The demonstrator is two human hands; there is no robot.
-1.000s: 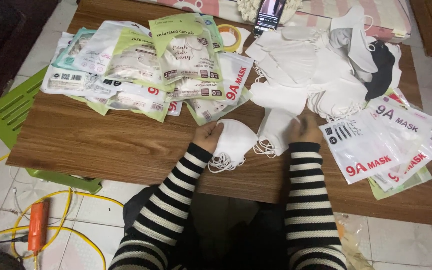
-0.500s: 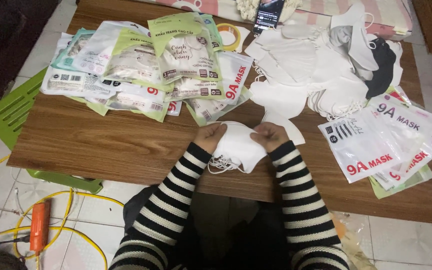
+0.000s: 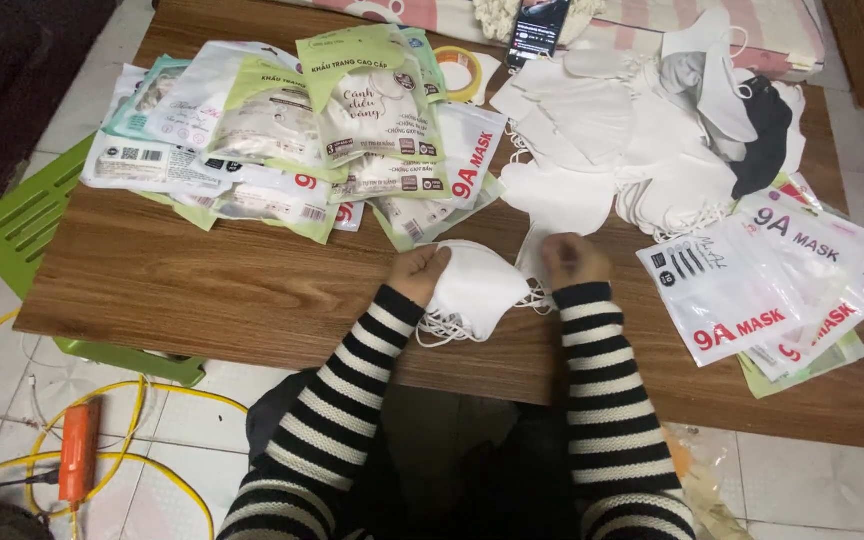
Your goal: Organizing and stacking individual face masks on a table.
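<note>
**Two hands on one stack of white masks, packets to either side**

Two bare hands meeting near the front edge of the wooden table (image 3: pixel 202 290), at 6 o'clock of the tabletop. Left hand (image 3: pixel 418 272) curled shut on the left edge of a small stack of white masks (image 3: pixel 474 288); ear loops trailing out below it. Right hand (image 3: pixel 574 260) closed, fingertips pinched at the stack's right end, exact hold hidden behind the knuckles. Both sleeves striped black and white.

Progress, as judged from the layout: one stack gathered and squared in hand, not yet in any packet. Much left, by the look of the heap of loose white masks (image 3: pixel 642 140) at 1 o'clock, with one black mask (image 3: pixel 764 140) at its right edge.

Containers:
- Green-and-white flat packets (image 3: pixel 282 130), fanned out at 10 to 11 o'clock; full or empty cannot be told.
- White packets with red print (image 3: pixel 752 290), stacked at 3 o'clock, lying flat; contents not visible.

Also shown: roll of tape (image 3: pixel 460 70) and phone (image 3: pixel 536 28) at 12 o'clock; green plastic crate (image 3: pixel 27 215) under the table's left end; orange tool (image 3: pixel 80 450) with yellow cable on the tiled floor at 8 o'clock.
</note>
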